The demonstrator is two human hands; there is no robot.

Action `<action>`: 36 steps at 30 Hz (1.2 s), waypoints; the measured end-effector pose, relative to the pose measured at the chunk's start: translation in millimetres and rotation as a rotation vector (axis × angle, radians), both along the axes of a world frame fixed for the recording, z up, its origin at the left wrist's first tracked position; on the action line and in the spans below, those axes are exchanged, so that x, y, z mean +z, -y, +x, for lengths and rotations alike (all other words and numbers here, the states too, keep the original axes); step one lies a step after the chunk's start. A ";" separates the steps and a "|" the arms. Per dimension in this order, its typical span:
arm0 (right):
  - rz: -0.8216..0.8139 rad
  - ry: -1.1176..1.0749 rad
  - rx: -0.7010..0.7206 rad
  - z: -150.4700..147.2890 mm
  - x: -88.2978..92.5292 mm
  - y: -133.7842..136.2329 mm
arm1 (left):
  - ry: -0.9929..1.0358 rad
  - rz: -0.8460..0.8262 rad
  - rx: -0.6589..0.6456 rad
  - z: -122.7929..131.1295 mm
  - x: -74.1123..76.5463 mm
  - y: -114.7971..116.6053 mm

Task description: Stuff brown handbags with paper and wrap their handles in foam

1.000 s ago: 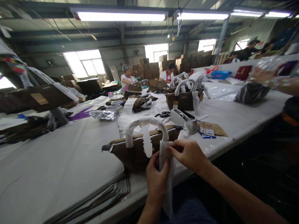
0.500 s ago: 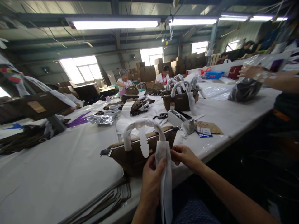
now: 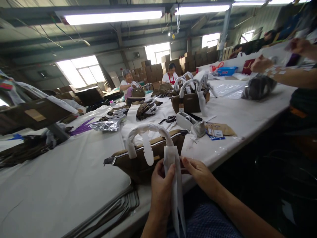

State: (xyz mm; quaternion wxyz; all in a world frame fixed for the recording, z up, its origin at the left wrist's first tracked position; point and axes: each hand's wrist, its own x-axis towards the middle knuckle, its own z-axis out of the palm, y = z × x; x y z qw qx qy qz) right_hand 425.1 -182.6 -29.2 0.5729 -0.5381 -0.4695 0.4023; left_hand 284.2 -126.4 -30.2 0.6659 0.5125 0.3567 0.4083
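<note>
A dark brown handbag [image 3: 133, 168] with a silver zip stands at the front of the table, its arched handle [image 3: 148, 127] wrapped in white. A long white wrapping strip [image 3: 177, 198] hangs from the handle's right end in front of the bag. My left hand [image 3: 162, 188] grips this strip, thumb in front. My right hand [image 3: 199, 172] is at the strip's right edge, its fingers closed and partly hidden behind it; what they pinch cannot be made out. A white notched tab [image 3: 148, 153] hangs under the handle arch.
Further back stand more brown bags [image 3: 187, 101] with wrapped handles. A grey box [image 3: 184, 121] and brown envelopes [image 3: 223, 129] lie to the right. Folded dark pieces [image 3: 116, 211] lie at the front edge. At right, a co-worker's arm [image 3: 284, 74] is above a plastic-wrapped bag [image 3: 259, 86].
My right hand has moved in against the strip, its fingers now reaching behind it. My left hand keeps its grip. The co-worker's hands at the right have lifted. The view has shifted slightly.
</note>
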 end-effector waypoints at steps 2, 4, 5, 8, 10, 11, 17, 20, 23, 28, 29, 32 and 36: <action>-0.043 -0.023 -0.039 -1.9 -8.5 13.7 | -0.008 0.002 0.017 1.1 1.4 0.9; -0.085 -0.060 0.012 -7.8 -18.8 26.2 | -0.013 0.002 0.027 3.2 1.8 1.1; -0.101 -0.072 0.048 -12.5 -24.2 30.5 | -0.015 0.002 0.034 4.7 1.3 1.1; -0.113 0.044 -0.011 -30.7 -39.4 33.9 | -0.010 0.000 0.082 11.4 -3.0 1.0; -0.086 0.216 -0.155 -42.5 -46.8 31.7 | -0.012 0.018 0.137 16.4 -7.0 1.8; -0.063 0.285 -0.213 -47.4 -48.8 31.0 | -0.023 0.037 0.166 18.6 -8.9 2.4; -0.006 0.106 -0.035 -54.5 -38.8 45.2 | -0.143 0.144 0.229 24.2 -16.0 4.5; -0.065 -0.001 -0.007 -48.0 -33.6 48.9 | -0.147 0.165 0.226 23.3 -14.9 3.0; -0.147 -0.001 -0.036 -41.6 -35.2 44.4 | -0.110 0.114 0.145 12.2 -10.0 1.7; -0.214 -0.184 0.059 -35.9 -37.9 38.9 | -0.116 0.046 -0.015 -24.4 -19.8 13.5; -0.217 -0.172 0.056 -34.5 -36.9 39.3 | -0.105 0.019 -0.020 -29.8 -26.2 18.4; -0.151 0.056 0.115 -21.6 -29.2 39.0 | -0.050 -0.103 0.013 -37.8 -44.7 32.3; 0.001 0.432 -0.038 39.8 -7.4 13.3 | -0.068 -0.182 0.091 -38.9 -50.5 37.6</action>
